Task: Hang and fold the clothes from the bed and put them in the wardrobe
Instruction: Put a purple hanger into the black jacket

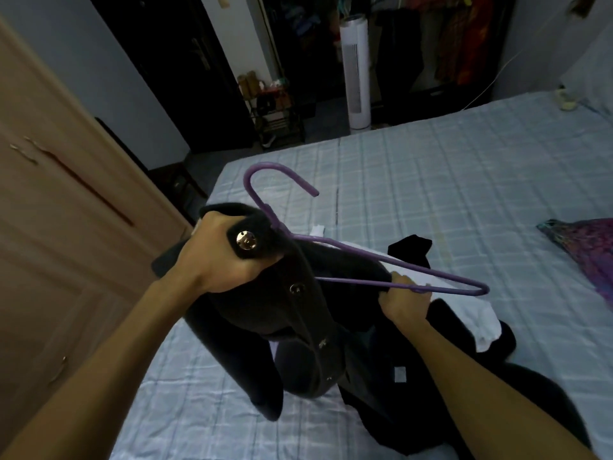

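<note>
A black garment with metal snap buttons is lifted above the bed, partly draped over a purple wire hanger. My left hand grips the garment's collar together with the hanger's left shoulder. My right hand grips the black fabric just under the hanger's lower bar, near its bare right end. The hanger's hook points up and away. A white garment and more black clothes lie on the bed behind.
A beige wardrobe door stands shut on the left. A purple patterned cloth lies at the bed's right edge. Beyond the bed are a white tower fan, a shoe rack and an open closet with hanging clothes.
</note>
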`<state>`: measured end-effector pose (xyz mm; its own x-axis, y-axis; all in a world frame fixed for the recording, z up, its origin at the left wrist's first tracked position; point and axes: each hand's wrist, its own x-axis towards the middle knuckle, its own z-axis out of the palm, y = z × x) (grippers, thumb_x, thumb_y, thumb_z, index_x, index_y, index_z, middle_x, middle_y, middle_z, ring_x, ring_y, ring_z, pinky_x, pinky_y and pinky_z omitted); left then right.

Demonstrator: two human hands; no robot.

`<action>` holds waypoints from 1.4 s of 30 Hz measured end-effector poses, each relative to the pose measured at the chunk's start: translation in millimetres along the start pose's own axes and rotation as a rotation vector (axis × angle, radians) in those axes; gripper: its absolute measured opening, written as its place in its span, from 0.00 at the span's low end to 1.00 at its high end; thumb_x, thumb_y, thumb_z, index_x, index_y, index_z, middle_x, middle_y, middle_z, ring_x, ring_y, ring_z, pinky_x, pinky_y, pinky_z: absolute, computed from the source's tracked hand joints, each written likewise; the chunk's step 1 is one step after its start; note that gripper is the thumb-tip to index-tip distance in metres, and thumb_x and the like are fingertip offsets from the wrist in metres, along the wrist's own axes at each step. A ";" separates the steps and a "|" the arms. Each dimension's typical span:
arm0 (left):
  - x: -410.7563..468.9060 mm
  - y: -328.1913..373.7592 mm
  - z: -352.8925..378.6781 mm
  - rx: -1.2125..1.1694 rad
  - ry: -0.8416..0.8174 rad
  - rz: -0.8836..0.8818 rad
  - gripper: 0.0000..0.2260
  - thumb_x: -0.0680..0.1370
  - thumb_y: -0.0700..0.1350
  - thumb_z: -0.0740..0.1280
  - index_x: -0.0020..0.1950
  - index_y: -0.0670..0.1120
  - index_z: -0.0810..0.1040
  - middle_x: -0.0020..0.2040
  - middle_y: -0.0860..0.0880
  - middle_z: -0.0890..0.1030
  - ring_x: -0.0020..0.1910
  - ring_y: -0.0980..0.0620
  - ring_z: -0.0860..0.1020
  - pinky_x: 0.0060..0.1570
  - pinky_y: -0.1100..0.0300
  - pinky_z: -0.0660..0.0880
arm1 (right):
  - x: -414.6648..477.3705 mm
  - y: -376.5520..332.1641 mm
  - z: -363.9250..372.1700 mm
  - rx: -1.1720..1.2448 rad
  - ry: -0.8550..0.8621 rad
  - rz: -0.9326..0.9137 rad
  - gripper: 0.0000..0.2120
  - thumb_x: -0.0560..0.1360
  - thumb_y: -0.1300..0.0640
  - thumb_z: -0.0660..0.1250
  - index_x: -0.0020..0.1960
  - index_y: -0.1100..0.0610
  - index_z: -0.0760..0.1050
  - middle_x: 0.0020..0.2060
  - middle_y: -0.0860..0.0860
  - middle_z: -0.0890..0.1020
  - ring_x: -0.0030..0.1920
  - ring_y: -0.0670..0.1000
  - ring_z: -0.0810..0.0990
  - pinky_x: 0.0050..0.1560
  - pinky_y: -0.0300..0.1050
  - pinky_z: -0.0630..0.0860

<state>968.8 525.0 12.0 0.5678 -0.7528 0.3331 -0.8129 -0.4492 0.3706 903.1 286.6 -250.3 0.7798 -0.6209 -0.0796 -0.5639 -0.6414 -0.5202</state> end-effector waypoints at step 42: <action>38.9 75.6 -155.6 -0.320 0.686 -0.043 0.04 0.70 0.45 0.73 0.39 0.47 0.80 0.33 0.54 0.79 0.32 0.59 0.77 0.35 0.64 0.73 | -153.1 -174.7 -369.7 -0.167 0.780 -0.497 0.20 0.72 0.40 0.65 0.57 0.53 0.78 0.46 0.56 0.83 0.48 0.60 0.80 0.44 0.48 0.67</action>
<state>949.5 536.6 187.9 0.6365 -0.2226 0.7384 -0.7703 -0.2308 0.5944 781.6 327.2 167.1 0.5737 -0.3459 0.7425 -0.2937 -0.9331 -0.2077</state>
